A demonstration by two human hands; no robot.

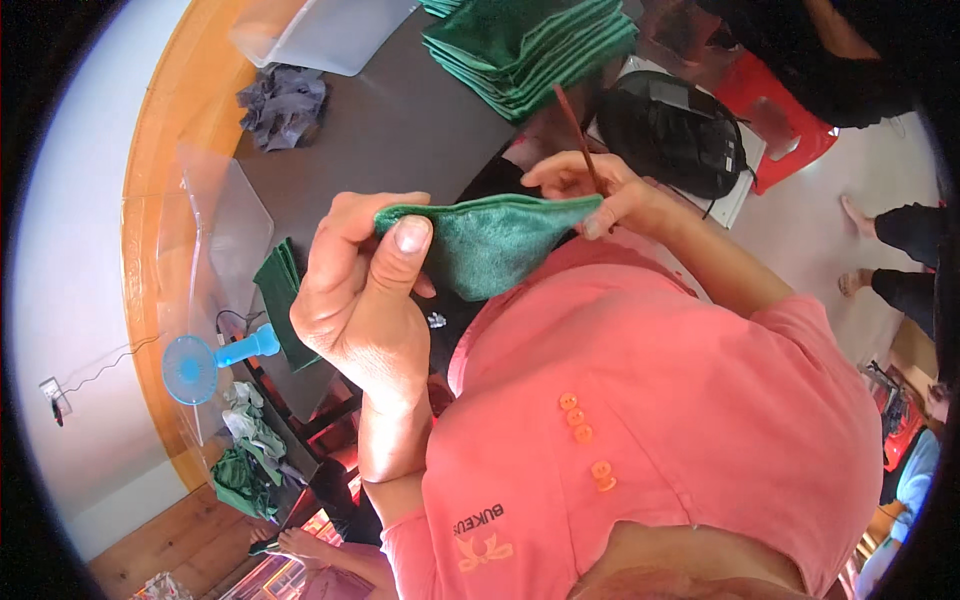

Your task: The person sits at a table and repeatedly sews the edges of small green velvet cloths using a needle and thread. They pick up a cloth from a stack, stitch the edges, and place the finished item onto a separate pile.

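A folded green velvet piece [495, 245], pouch-like with its doubled edge along the top, is held up in front of my pink shirt. My left hand [365, 285] pinches its left corner between thumb and fingers. At the other end, my right hand [600, 190] has its thumb against the right corner. A thin reddish-brown stick [575, 130] stands up from between the fingers of that same hand, its lower end hidden. Whether the velvet is gripped on the right or only touched, I cannot tell.
On the dark table [390, 120] are a stack of green velvet pieces [530, 55], crumpled grey cloth [283, 105] and a clear plastic bin [325, 35]. Left are folded green pieces [285, 300] and a blue fan [190, 370]. A black bag [672, 135] sits right; other people are nearby.
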